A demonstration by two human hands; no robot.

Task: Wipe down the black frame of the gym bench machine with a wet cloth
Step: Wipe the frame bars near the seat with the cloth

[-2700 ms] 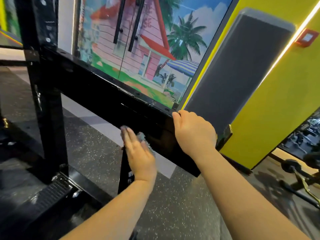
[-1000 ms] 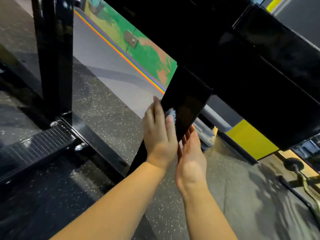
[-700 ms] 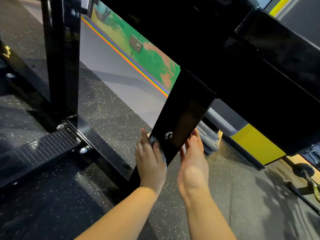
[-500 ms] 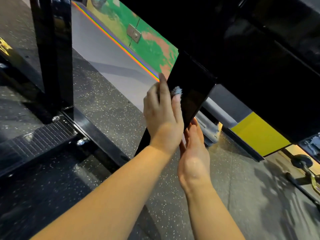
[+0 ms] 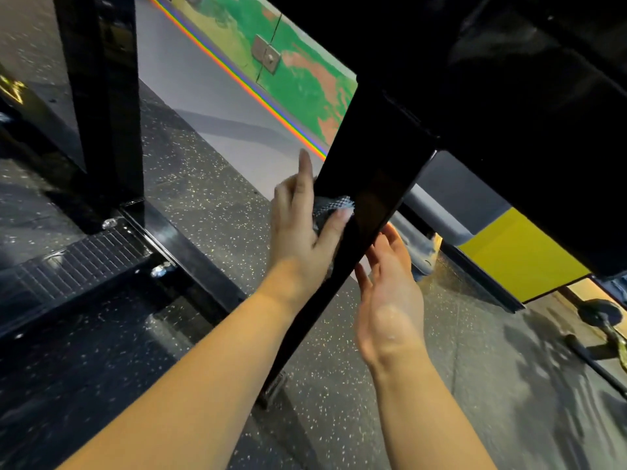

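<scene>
Black frame metal fills my head view: a slanted leg runs from the heavy crossbeam at upper right down to the speckled floor near the bottom middle. My left hand is on the leg's left edge, about halfway up. Its thumb presses a small grey cloth flat against the leg's face, and the other fingers are straight and point up along the edge. Only a bunched bit of the cloth shows, between thumb and palm.

My right hand sits just on the other side of the leg, slightly lower, palm turned toward the metal. Its fingers are loose and a little bent, the tips close to the leg's right edge; I cannot tell whether they touch it. It holds nothing.

To the left stands a black upright post, bolted to a low base rail with a ribbed footplate beside it. Behind the leg runs a green painted wall panel with a rainbow stripe along its foot. A yellow wall shows at the right, under the crossbeam.
</scene>
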